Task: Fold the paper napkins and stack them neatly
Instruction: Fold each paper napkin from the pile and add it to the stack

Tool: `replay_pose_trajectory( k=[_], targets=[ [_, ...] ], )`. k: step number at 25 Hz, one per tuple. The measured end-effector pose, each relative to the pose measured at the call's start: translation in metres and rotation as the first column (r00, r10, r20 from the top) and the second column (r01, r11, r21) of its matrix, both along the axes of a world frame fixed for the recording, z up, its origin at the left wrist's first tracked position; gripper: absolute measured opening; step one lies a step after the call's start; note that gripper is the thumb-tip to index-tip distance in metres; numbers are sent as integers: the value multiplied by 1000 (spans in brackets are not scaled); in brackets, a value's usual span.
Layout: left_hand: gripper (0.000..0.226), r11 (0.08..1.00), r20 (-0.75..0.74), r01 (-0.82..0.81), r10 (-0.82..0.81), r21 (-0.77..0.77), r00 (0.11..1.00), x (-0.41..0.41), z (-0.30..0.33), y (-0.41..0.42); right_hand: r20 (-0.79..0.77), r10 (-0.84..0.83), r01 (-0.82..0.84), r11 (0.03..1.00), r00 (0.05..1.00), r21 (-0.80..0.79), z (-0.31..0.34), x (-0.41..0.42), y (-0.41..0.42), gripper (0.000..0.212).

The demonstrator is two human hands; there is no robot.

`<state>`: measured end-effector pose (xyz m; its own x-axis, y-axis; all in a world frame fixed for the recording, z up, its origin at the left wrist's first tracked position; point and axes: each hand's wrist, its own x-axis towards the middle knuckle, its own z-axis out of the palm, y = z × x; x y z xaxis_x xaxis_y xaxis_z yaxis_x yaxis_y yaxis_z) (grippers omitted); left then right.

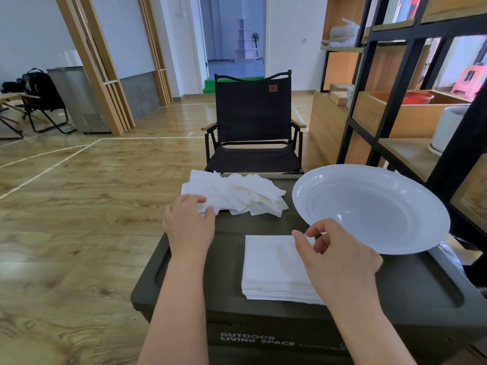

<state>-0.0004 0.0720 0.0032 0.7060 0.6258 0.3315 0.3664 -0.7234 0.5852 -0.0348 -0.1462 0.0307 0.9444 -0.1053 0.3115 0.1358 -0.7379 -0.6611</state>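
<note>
Listing items by position against the dark storage box [229, 262] that serves as the work surface.

Item: folded stack [271, 272], white paper napkins, squared, lying on the box lid at its near centre. Edges look fairly even; several layers show at the near edge.

Item: loose heap [237, 196], unfolded napkins, crumpled and overlapping, at the far left of the lid, part of it reaching the far rim.

Item: white plate [374, 206], at the far right of the lid, its rim overhanging the lid's right side and standing just beside the stack's far right corner.

Item: left hand [188, 219], fingers extended and relaxed, resting on the near left edge of the heap; whether the thumb has pinched a sheet I cannot tell.

Item: right hand [334, 256], above the right side of the stack, thumb and forefinger curled toward each other near the far right corner; nothing visibly held between them.

Item: black folding chair [253, 127], beyond the box's far side.

Risks, as judgement: drawing one sheet from the heap may drag neighbours off the far rim to the floor, since they overlap. The right hand's retreat could brush the top napkin and skew the stack. A knock to the overhanging plate could tip it off the lid.
</note>
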Motion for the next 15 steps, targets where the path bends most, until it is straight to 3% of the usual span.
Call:
replay_pose_trajectory(
  k=[4,6,10,12,14,15],
  targets=[
    [48,995,-171,36,-52,-95,984,0,-3,5,29,28,-28,1000,999,-3,-1,0,1,18],
    [45,995,-158,67,-79,-80,984,0,-2,2,20,34,-34,999,999,-1,0,0,2,17],
    [26,994,130,111,-109,-7,986,-8,6,-7,18,41,-41,999,999,8,0,-1,3,16],
    [11,988,275,136,-112,-71,955,-22,19,-17,30,60,-61,998,998,34,1,-1,4,15],
    [9,965,315,194,-131,-176,940,-38,35,-29,27,131,-133,988,991,81,4,-2,5,16],
    [10,941,319,238,-156,-239,935,-44,44,-36,20,199,-200,977,980,77,6,-3,5,26]
  ],
)
